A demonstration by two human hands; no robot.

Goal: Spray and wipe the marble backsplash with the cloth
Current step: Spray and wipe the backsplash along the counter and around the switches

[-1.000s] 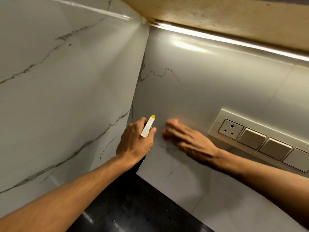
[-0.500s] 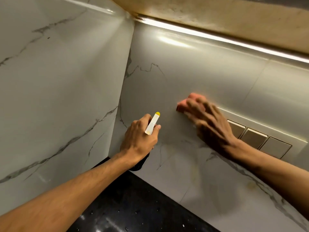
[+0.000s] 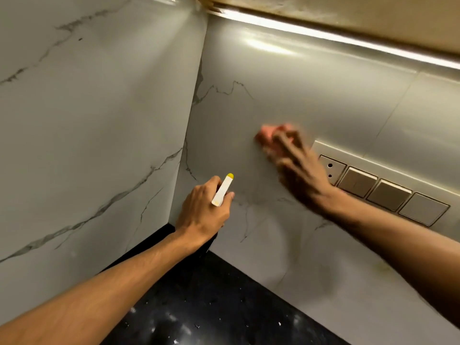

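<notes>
1. L hand (image 3: 201,215): clamped round the neck of the spray bottle (image 3: 222,190). White head w/ yellow tip sticks up past the knuckles, aimed at the wall. Dark body mostly hidden under the palm.
2. R hand (image 3: 298,175): blurred. Fingers look stretched flat, pressing the pink cloth (image 3: 267,134) onto the marble backsplash (image 3: 311,95). Cloth shows only beyond the fingertips; rest is under the hand.
3. Hands well apart, R higher than L and to its right.
4. Backsplash: pale grey, dark veins, directly ahead of both hands. Corner seam just left of L hand, joining a veined side wall (image 3: 87,120).
5. Switch panel (image 3: 388,192): just right of R hand. 1 socket, partly behind the hand, plus 3 rockers.
6. Light strip (image 3: 323,34): above R hand.
7. Black speckled countertop (image 3: 211,307): below L forearm.
</notes>
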